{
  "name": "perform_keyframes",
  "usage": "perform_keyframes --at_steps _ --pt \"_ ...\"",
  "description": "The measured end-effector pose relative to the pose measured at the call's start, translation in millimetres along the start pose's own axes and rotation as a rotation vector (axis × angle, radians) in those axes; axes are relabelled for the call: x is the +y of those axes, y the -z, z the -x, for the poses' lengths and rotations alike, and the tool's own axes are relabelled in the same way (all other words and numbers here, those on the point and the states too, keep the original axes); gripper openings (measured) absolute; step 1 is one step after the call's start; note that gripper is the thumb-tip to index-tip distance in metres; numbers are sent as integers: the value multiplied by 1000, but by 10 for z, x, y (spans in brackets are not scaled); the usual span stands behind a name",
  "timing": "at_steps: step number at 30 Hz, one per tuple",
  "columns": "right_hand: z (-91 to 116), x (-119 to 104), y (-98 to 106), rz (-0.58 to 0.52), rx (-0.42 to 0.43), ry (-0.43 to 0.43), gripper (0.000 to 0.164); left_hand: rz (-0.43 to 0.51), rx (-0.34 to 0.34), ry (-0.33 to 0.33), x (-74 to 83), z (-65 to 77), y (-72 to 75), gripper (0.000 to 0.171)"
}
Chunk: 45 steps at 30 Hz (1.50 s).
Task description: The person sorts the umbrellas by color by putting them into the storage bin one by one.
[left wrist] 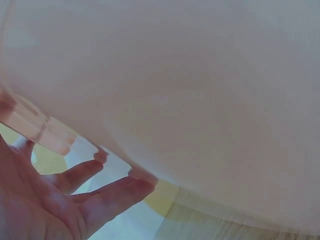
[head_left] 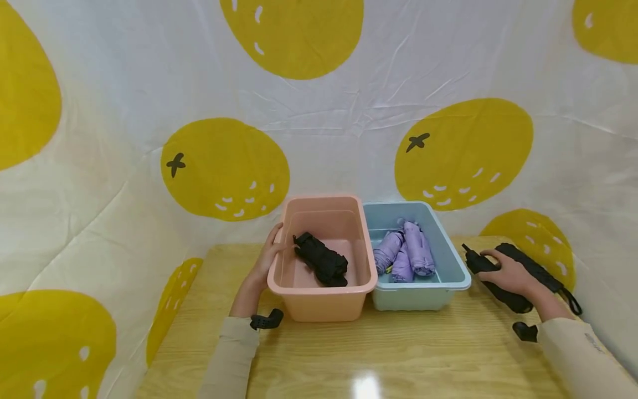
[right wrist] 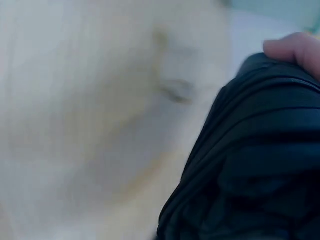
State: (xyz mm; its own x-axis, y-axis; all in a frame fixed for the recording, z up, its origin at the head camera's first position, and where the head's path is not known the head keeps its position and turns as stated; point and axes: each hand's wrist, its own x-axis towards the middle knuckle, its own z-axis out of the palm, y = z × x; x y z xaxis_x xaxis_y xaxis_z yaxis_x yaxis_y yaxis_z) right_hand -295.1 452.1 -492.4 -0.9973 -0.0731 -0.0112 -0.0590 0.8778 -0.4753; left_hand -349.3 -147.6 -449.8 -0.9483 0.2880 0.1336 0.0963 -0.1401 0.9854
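My right hand (head_left: 508, 275) grips a folded black umbrella (head_left: 515, 302) at the table's right side. Dark pleated fabric of that umbrella (right wrist: 255, 150) fills the right of the right wrist view, with one fingertip at its upper edge. A second folded black umbrella (head_left: 533, 267) with a wrist strap lies just beyond this hand. On the left, my left hand (head_left: 266, 260) touches the left side of a pink bin (head_left: 321, 305). The left wrist view shows its fingers (left wrist: 117, 202) spread and fairly straight against the bin's edge. Inside the pink bin lies a black folded umbrella (head_left: 321, 259).
A light blue bin (head_left: 413, 299) stands against the pink bin's right side and holds several folded purple umbrellas (head_left: 417, 249). Both bins are on a wooden table (head_left: 319, 354). A white cloth (head_left: 344, 133) with yellow fruit prints hangs behind and at the sides.
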Motion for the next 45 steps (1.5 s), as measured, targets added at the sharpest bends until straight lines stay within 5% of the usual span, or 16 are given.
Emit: perform_keyframes --at_steps 12,21,31,45 --pt "12 -763 717 -22 -14 124 76 19 -9 33 208 55 -59 62" --pt "-96 -1429 950 -43 -34 174 77 -13 13 -17 41 -16 28 63" --pt "-409 -2319 873 -90 -62 262 77 9 2 24 61 -16 20 62" --pt "-850 -3338 603 -274 -162 299 71 39 0 -5 76 -59 42 62"
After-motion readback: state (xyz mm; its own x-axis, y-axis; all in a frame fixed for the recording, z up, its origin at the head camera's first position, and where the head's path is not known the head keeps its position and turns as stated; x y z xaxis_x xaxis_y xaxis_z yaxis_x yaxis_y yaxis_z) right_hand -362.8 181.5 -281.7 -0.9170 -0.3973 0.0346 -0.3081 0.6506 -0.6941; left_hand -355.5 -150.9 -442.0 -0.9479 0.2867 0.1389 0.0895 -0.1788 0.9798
